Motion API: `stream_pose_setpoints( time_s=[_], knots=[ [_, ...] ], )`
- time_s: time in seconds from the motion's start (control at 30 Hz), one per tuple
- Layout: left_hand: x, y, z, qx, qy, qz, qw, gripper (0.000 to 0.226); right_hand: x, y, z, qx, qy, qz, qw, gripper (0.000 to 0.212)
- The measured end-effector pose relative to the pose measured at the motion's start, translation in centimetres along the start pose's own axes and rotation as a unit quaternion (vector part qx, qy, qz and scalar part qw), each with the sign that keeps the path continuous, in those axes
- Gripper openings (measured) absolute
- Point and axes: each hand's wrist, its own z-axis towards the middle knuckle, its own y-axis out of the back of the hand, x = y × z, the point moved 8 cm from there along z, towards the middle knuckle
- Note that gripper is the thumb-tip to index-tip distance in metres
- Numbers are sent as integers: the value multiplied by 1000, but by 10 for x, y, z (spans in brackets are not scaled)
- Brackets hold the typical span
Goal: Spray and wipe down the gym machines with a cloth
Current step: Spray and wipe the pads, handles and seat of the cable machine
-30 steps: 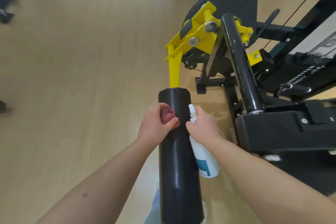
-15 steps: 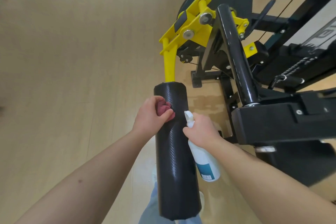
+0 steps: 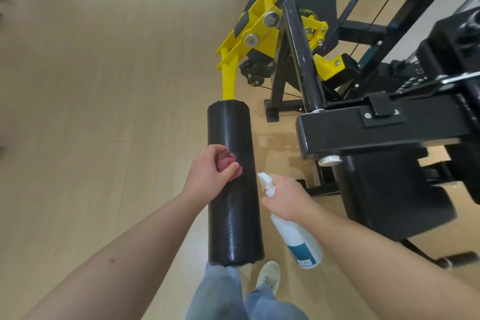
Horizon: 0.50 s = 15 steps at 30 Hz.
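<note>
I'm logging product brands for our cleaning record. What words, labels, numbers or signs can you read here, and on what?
Nothing can be read clearly.
Spray bottle: teal and white label, print too small to read.
Machine, on the right of its frame: pale lettering, too blurred to read.
Yellow sticker on the machine's black pulley: too small to make out.

A gym: black-and-yellow weight machine (image 3: 298, 41), cable, roller pad (image 3: 233, 205), wood floor (image 3: 104, 86).

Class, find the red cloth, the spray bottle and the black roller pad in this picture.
red cloth (image 3: 225, 161): head view, on the bunched fabric.
spray bottle (image 3: 287, 230): head view, on the white body above the label.
black roller pad (image 3: 228, 127): head view, on the bare upper surface.
</note>
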Motion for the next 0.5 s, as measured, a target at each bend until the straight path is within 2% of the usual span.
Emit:
stream_pose_setpoints(
  time_s=[0.2,0.5],
  knots=[
    [4,-6,-35,-9,4,-22,1000,35,-21,-19,-36,30,-8,-43,999,19],
    [10,-13,-72,-12,12,33,999,42,-47,-40,-69,72,-18,-75,994,31]
  ],
)
